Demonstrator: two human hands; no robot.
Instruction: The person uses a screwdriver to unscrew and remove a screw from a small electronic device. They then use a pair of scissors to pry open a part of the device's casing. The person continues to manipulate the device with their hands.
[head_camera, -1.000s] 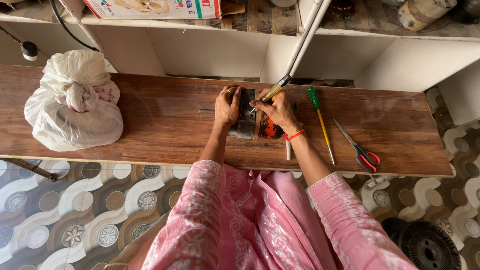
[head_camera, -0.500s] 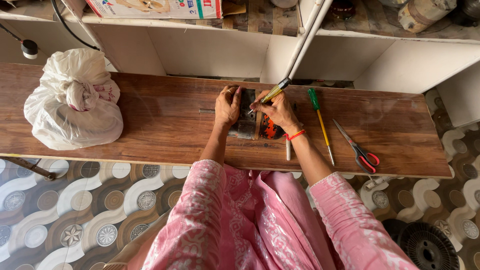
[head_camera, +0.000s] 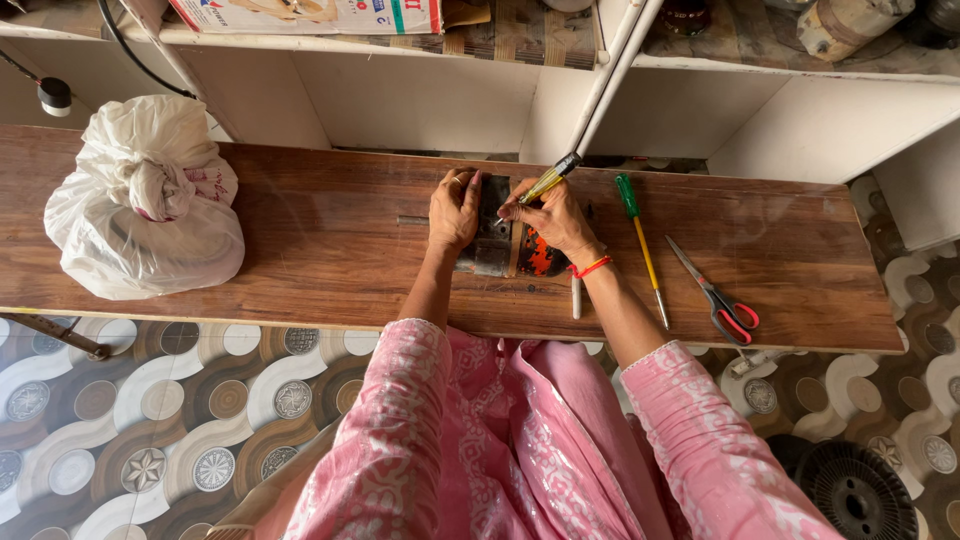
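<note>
A dark metal part with orange-red windings (head_camera: 510, 250) lies on the wooden board (head_camera: 320, 230). My left hand (head_camera: 453, 210) presses on its left side and holds it steady. My right hand (head_camera: 552, 218) grips a yellow-handled screwdriver (head_camera: 545, 183), whose tip points down-left at the top of the part. A red thread circles my right wrist. Pink patterned sleeves cover both my arms.
A tied white plastic bag (head_camera: 145, 200) sits at the board's left end. A green-handled screwdriver (head_camera: 640, 240), a white pen-like stick (head_camera: 576, 296) and red-handled scissors (head_camera: 718, 295) lie right of the part. White shelves (head_camera: 420, 90) stand behind; patterned floor tiles lie below.
</note>
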